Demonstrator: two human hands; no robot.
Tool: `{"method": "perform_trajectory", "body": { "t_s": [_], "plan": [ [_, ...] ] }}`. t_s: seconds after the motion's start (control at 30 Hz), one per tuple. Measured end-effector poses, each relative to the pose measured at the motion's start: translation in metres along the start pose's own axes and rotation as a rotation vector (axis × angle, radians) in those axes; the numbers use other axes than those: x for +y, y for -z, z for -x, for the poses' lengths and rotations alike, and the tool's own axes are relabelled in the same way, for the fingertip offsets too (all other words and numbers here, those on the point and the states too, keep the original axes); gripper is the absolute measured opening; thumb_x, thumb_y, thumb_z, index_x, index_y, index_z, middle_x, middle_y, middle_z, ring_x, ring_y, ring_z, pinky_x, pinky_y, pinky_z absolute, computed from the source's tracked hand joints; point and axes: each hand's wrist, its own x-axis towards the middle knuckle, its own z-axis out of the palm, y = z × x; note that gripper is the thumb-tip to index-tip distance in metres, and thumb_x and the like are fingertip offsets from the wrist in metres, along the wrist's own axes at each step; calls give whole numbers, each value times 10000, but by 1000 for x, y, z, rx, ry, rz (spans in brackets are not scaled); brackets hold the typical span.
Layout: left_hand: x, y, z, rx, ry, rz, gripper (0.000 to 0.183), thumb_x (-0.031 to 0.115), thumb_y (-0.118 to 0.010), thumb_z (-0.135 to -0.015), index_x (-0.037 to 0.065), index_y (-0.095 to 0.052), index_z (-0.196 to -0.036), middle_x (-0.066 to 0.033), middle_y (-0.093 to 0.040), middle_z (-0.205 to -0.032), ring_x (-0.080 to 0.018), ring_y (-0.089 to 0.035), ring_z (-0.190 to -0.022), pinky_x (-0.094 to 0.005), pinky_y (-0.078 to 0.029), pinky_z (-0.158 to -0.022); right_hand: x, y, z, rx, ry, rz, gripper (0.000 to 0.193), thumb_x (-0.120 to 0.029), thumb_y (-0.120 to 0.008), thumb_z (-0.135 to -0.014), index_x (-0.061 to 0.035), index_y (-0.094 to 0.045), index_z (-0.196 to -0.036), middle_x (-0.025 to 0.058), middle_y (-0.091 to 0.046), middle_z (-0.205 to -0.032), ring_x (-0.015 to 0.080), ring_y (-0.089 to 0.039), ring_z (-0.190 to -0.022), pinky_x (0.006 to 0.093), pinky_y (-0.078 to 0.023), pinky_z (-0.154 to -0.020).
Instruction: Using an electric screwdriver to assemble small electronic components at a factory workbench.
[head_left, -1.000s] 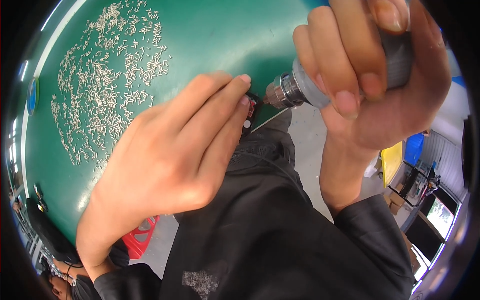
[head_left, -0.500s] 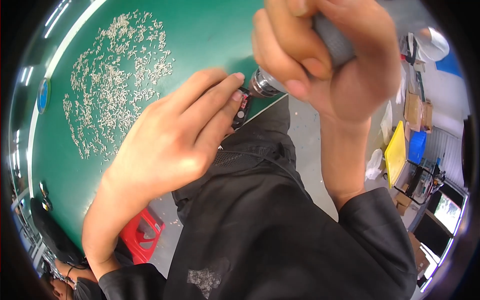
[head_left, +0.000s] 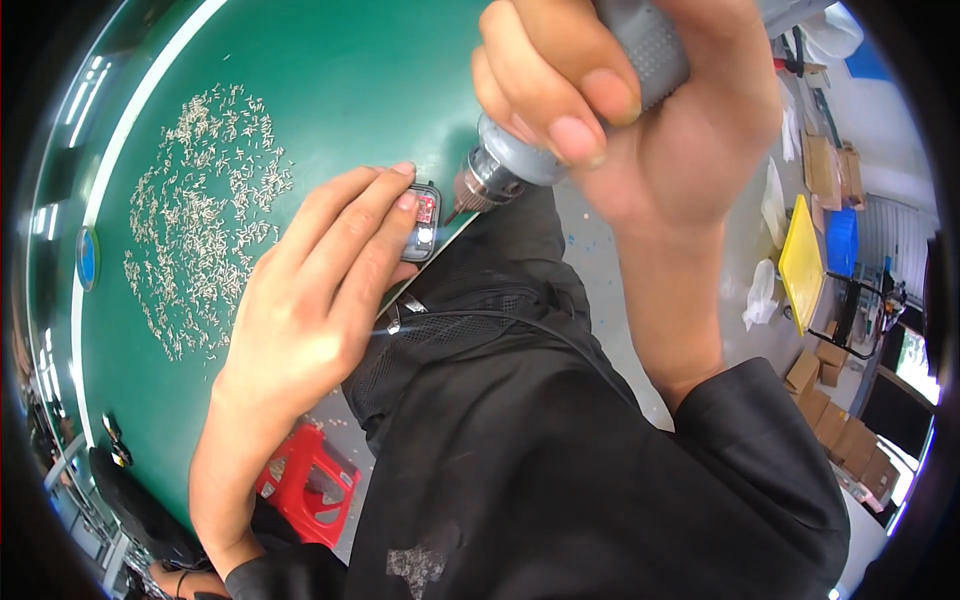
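My left hand [head_left: 320, 265] holds a small dark rounded case [head_left: 423, 250] at the near edge of the green table [head_left: 370, 90]. Its fingers lie closed over the case's left side. Inside the case a red circuit board and a pale round part show. My right hand [head_left: 640, 130] is wrapped round a grey power screwdriver [head_left: 540, 160] with a metal chuck. The thin bit points down-left, just right of the case and apart from it.
Many tiny pale metal pins or screws [head_left: 205, 225] are scattered over the table to the left. A round blue object [head_left: 87, 258] lies by the far-left edge. A red stool [head_left: 310, 485] stands below, and a yellow panel [head_left: 802, 262] at right. Another person's arm [head_left: 190, 582] shows at lower left.
The screwdriver's chuck was close against the case; now a gap shows between them. My left hand with the case sits further left and lower in view, with more of the case uncovered.
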Motion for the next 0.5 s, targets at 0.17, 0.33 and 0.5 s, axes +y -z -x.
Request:
{"method": "perform_trajectory", "body": {
  "t_s": [0.17,0.33,0.5],
  "plan": [
    [-1,-1,2,9,35,16,436,-5,-731,-648,-93,-613,-1058,-177,-624,-1115,-333,-610,-1011,-392,-555,-774,-4,-1,11,-146,10,-87,242,-138,-411,-963,20,-576,-884,68,-416,-468,185,-448,-379,290,-361,-405],
    [1,0,-4,39,57,40,392,-30,-718,-652,-94,-615,-1025,-174,-627,-1069,-322,-616,-949,-385,-545,-744,21,-7,48,38,-178,-101,225,-234,-359,-995,-64,-504,-966,-19,-407,-554,105,-429,-446,265,-378,-526],
    [8,2,-11,32,140,48,291,-88,-688,-688,-76,-645,-976,-177,-657,-1048,-354,-632,-905,-398,-534,-751,45,-26,75,243,-265,-141,189,-221,-395,-980,-66,-493,-934,6,-422,-540,136,-458,-444,279,-395,-490]
  ]
}}
